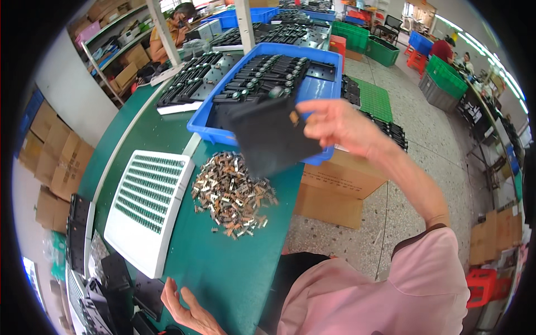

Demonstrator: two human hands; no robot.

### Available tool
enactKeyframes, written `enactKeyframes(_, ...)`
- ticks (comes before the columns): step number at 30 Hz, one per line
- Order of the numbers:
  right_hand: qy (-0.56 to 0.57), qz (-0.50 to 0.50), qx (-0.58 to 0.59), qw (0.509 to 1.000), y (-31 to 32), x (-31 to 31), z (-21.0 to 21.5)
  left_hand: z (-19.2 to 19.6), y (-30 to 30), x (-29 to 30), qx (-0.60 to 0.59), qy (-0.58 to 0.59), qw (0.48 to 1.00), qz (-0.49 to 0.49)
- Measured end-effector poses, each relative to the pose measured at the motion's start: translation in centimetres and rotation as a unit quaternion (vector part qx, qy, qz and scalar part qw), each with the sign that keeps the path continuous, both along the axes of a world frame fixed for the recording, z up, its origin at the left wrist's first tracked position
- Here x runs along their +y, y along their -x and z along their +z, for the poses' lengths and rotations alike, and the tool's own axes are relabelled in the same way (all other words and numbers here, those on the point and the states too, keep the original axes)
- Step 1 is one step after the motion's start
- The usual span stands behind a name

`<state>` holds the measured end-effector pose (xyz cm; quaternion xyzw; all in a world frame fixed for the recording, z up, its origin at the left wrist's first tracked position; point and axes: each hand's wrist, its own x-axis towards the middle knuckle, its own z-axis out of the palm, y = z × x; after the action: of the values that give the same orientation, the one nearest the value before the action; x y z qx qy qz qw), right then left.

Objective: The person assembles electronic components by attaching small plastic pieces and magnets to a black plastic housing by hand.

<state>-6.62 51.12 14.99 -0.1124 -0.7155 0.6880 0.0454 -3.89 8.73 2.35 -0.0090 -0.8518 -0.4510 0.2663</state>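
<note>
My right hand (340, 127) is raised over the near edge of the blue crate (220, 134), closed on the right edge of a flat black square panel (276, 139). Motion blurs the panel, and a small tan piece (294, 117) shows near its upper right corner. Low on the left, my left hand (190, 309) is empty with its fingers apart, above the green table (223, 268). Beneath the panel lies a heap of small metal and brown parts (231, 195). Left of the heap rests a white foam tray (134, 237) holding rows of small green pieces.
Rows of black assemblies (262, 75) fill much of the crate. More black parts lie by the table's left edge, near a black panel (149, 296). A cardboard box (335, 192) stands under the crate's right side. Farther off, a person (167, 36) sits behind the table.
</note>
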Motion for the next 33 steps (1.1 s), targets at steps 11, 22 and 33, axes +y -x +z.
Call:
enactKeyframes(11,-0.008,-0.342,-0.05,0.938,9.8,20.9,-2.3,1.2,-0.1,0.7,0.027,0.086,0.996,-0.008)
enactKeyframes(22,-0.055,-0.519,-0.087,0.849,17.9,28.9,-5.9,-0.8,0.7,-1.4,0.029,0.067,0.997,0.023)
enactKeyframes(33,-0.208,-0.5,-0.14,0.829,20.1,33.4,-7.9,-0.3,0.6,-1.7,-0.036,0.082,0.993,0.081)
